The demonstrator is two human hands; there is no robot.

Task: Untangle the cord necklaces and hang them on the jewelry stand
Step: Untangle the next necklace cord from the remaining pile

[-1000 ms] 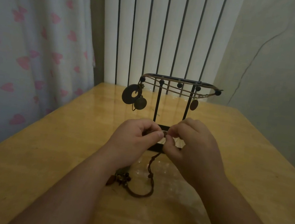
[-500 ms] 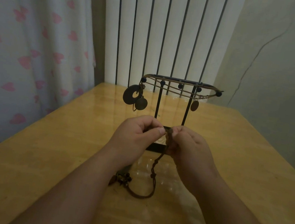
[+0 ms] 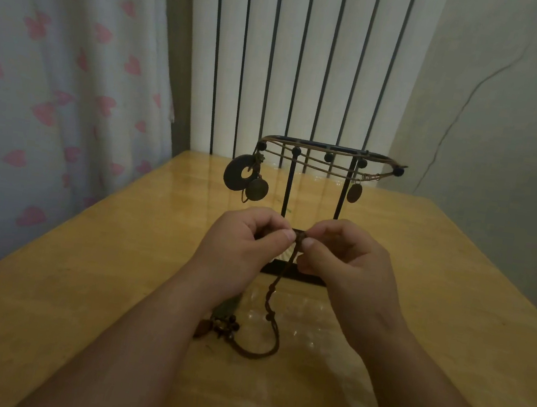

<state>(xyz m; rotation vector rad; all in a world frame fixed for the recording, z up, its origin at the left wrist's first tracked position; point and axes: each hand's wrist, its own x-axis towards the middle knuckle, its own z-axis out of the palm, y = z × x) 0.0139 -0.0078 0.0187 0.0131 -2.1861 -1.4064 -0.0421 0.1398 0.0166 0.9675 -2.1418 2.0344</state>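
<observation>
The brown cord necklace (image 3: 270,314) is pinched at its upper end between your two hands, low in front of the black jewelry stand (image 3: 288,185). Your left hand (image 3: 240,244) and right hand (image 3: 346,266) meet thumb to thumb, the fingers (image 3: 285,236) of each curled in and nipping the cord at one spot. From there it drops past two small knots or beads, loops on the tabletop (image 3: 77,280) and ends in a bead cluster (image 3: 225,326) beside your left wrist. The stand is upright just behind your hands; other cords run along its top pegs, with a ring pendant (image 3: 237,173) and a round disc (image 3: 257,188) hanging at its left end, and an oval pendant (image 3: 354,192) near the right post. Beyond the tabletop are a white radiator (image 3: 288,51) and, to the left, a curtain (image 3: 54,69) printed with pink hearts.
</observation>
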